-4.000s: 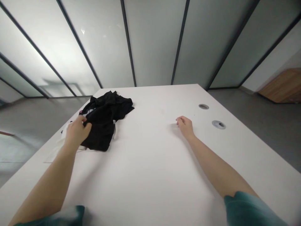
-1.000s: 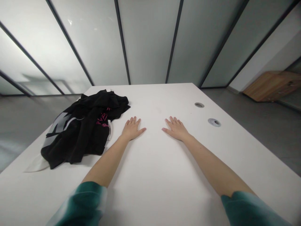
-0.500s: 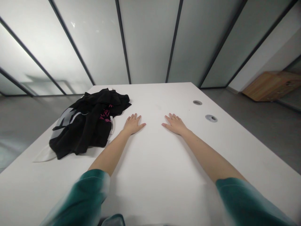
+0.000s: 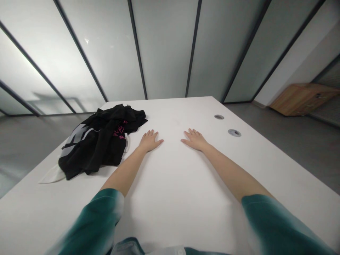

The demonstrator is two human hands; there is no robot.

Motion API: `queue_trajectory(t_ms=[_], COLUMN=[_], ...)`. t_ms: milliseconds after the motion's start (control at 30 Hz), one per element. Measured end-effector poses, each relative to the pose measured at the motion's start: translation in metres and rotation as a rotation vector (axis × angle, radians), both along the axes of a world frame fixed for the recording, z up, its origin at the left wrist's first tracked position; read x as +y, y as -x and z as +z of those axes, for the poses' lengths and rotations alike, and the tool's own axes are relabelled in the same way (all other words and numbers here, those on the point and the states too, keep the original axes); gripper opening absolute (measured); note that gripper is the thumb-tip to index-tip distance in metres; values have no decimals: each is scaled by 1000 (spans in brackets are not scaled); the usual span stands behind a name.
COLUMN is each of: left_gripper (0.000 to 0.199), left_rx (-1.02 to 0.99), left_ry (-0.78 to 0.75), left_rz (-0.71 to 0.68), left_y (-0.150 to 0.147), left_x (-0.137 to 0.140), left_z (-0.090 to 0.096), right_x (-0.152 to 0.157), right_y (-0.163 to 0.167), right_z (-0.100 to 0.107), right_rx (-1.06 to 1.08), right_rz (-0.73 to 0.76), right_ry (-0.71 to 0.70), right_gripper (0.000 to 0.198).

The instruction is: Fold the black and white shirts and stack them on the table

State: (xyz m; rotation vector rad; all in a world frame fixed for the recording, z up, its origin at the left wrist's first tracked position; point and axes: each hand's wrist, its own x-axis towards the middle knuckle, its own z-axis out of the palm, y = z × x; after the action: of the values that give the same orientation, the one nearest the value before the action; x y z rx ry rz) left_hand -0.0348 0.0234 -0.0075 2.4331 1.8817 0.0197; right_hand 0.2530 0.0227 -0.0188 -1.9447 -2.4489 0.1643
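Observation:
Both of my hands rest palm down on a white table (image 4: 170, 184), with the arms stretched forward. My left hand (image 4: 149, 141) lies flat with its fingers spread, just right of a heap of dark clothing (image 4: 103, 141). That heap is mostly black cloth with pink lettering and grey-white patches. A piece of white cloth (image 4: 54, 175) sticks out beneath its near left corner. My right hand (image 4: 195, 139) is also flat, thumb pointing inward, its fingers apart. Neither hand holds anything, and a strip of tabletop separates them.
Two round cable-hole fittings, a farther one (image 4: 219, 117) and a nearer one (image 4: 234, 132), sit in the tabletop on the right. Frosted glass panels (image 4: 164, 49) with dark frames stand behind the table. A wooden cabinet (image 4: 300, 99) is on the floor at far right.
The view has shifted slightly, so the table's far edge appears a little lower. More of my clothing shows at the bottom. Hands and clothing heap keep their places on the table.

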Motion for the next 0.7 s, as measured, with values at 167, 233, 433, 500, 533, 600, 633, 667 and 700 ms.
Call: queue_trajectory(t_ms=[167, 233, 433, 500, 533, 600, 633, 667, 700], left_gripper=[78, 78, 79, 79, 79, 79, 79, 79, 79], left_rx=[-2, -7, -20, -18, -16, -14, -13, -13, -13], left_ry=[2, -1, -8, -7, -6, -4, -4, -5, -5], left_rz=[-1, -2, -6, -7, -7, -7, -8, -9, -10], left_y=[0, 0, 1, 1, 1, 1, 1, 1, 1], left_x=[-1, -1, 2, 3, 3, 3, 3, 3, 3], left_z=[1, 0, -3, -4, -4, -3, -3, -3, -2], right_x=[-2, -1, 2, 3, 3, 4, 3, 3, 3], right_y=[1, 1, -1, -2, -2, -3, -3, -3, -3], right_z=[3, 2, -3, -4, -4, -4, -4, -3, -3], right_rx=[-6, -11, -9, -6, -3, 2, 5, 7, 9], right_rz=[-5, -3, 4, 10, 11, 11, 11, 9, 8], right_ry=[23, 27, 3, -1, -2, -3, -4, -5, -6], right_gripper=[83, 82, 83, 84, 84, 85, 85, 84, 84])
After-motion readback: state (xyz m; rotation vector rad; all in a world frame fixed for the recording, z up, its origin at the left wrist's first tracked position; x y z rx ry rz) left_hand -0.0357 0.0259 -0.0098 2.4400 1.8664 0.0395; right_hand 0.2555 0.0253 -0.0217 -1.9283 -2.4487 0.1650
